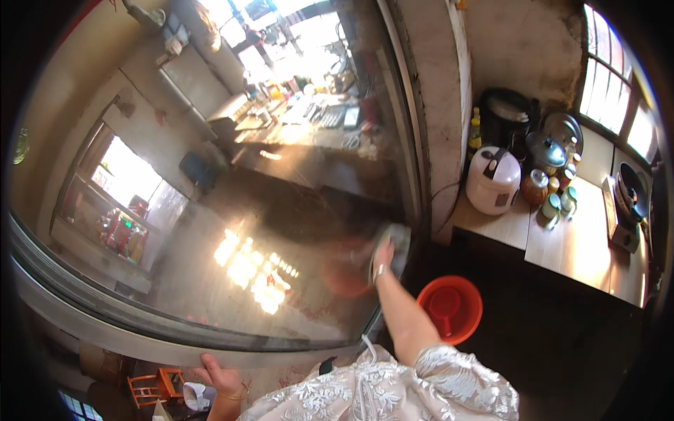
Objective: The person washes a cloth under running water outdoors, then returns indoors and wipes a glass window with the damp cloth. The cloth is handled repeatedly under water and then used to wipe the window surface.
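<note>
A large glass pane [316,210] in a metal frame [174,353] spans the left and middle of the view. My right hand [384,257] presses a pale, folded cloth [401,243] against the glass near its right edge, slightly blurred. Down at the lower left, my left hand [220,378] grips the frame, its thumb lying on the metal. An orange-red plastic basin [470,316] stands on the dark floor beside my right forearm, with a red plastic dipper [445,304] inside.
On the right, a wood-topped counter [558,252] bears a white rice cooker [494,181], a lidded pot [547,150], several jars [551,206] and a wok [632,189] on a stove. An orange wooden chair [158,388] stands at the lower left. Beyond or mirrored in the glass is a cluttered table [295,131].
</note>
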Demonstrator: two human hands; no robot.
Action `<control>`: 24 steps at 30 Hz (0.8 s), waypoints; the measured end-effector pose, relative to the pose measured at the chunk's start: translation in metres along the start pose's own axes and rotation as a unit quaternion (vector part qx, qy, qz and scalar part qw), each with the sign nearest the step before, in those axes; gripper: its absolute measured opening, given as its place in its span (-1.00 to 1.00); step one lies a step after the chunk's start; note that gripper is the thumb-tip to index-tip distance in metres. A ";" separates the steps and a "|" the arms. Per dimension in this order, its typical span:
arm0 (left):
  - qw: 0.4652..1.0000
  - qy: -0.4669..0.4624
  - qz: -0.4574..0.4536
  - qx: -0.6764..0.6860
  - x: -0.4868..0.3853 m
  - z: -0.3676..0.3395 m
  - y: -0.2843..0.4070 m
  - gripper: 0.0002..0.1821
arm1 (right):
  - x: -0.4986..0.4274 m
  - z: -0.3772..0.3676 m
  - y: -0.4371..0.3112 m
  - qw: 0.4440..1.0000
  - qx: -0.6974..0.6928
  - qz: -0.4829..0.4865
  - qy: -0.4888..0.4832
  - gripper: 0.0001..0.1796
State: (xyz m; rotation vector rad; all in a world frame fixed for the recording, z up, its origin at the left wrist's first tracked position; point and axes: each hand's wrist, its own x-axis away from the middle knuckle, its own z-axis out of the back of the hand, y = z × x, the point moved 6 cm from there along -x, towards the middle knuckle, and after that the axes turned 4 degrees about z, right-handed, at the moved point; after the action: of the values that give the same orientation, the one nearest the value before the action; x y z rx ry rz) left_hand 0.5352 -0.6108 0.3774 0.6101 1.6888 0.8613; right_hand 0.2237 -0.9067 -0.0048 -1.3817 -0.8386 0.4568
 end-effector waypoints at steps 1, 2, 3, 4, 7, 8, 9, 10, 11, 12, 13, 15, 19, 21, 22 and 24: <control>1.000 -0.017 -0.006 0.025 0.000 -0.003 0.001 -0.40 | 0.016 -0.003 0.055 0.996 -0.014 -0.083 -0.010 -0.24; 0.999 -0.015 -0.013 -0.030 0.000 -0.003 0.001 -0.39 | 0.024 -0.007 0.091 0.988 -0.051 -0.147 -0.002 -0.22; 0.997 -0.031 -0.032 -0.065 0.000 -0.005 0.003 -0.38 | 0.024 -0.010 0.107 0.980 -0.081 -0.180 0.010 -0.19; 0.992 -0.043 -0.048 -0.105 0.000 -0.006 0.004 -0.38 | 0.012 -0.015 0.099 0.976 -0.106 -0.187 0.019 -0.17; 0.994 -0.017 -0.056 -0.096 0.000 0.000 0.005 -0.37 | -0.059 -0.012 -0.026 0.989 -0.134 -0.056 0.034 -0.19; 0.990 0.003 -0.044 -0.133 0.001 0.002 0.003 -0.37 | -0.091 -0.011 -0.099 0.988 -0.151 0.023 0.022 -0.21; 0.990 0.001 -0.048 -0.134 0.000 0.002 0.002 -0.36 | -0.113 -0.010 -0.178 0.975 -0.196 0.101 -0.011 -0.22; 0.989 -0.001 -0.053 -0.134 0.001 0.000 0.001 -0.36 | -0.126 -0.009 -0.265 0.978 -0.110 0.179 0.018 -0.25; 0.989 -0.003 -0.057 -0.136 -0.001 -0.001 0.000 -0.35 | -0.123 -0.009 -0.348 0.950 -0.155 0.270 -0.019 -0.27; 0.990 0.038 -0.072 -0.114 0.000 0.001 -0.001 -0.36 | -0.115 -0.015 -0.420 0.956 -0.091 0.262 -0.097 -0.26; 0.989 0.080 -0.085 -0.092 0.001 0.002 -0.002 -0.36 | -0.083 -0.012 -0.490 0.925 -0.145 0.348 -0.043 -0.27; 0.984 0.135 -0.095 -0.065 0.001 0.001 -0.007 -0.36 | 0.000 -0.017 -0.593 0.883 -0.134 0.449 -0.031 -0.40; 0.986 0.116 -0.060 -0.104 -0.015 -0.001 -0.012 -0.33 | 0.225 -0.010 -0.604 0.598 -0.067 0.798 0.023 -0.46; 0.985 0.107 -0.044 -0.124 -0.016 0.003 -0.013 -0.31 | 0.278 -0.007 -0.542 0.559 -0.043 0.818 -0.127 -0.51; 0.985 0.105 -0.034 -0.135 -0.014 0.006 -0.014 -0.31 | 0.286 -0.006 -0.516 0.515 -0.042 0.837 -0.181 -0.41; 0.983 0.099 -0.016 -0.154 -0.008 0.014 -0.018 -0.29 | 0.257 -0.017 -0.508 0.524 -0.172 0.807 -0.214 -0.33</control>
State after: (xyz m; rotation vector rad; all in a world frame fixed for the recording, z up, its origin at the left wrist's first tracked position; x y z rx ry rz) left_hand 0.5511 -0.6244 0.3661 0.2921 1.6892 1.1637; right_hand 0.3072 -0.8161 0.5513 -2.1707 0.3815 2.2345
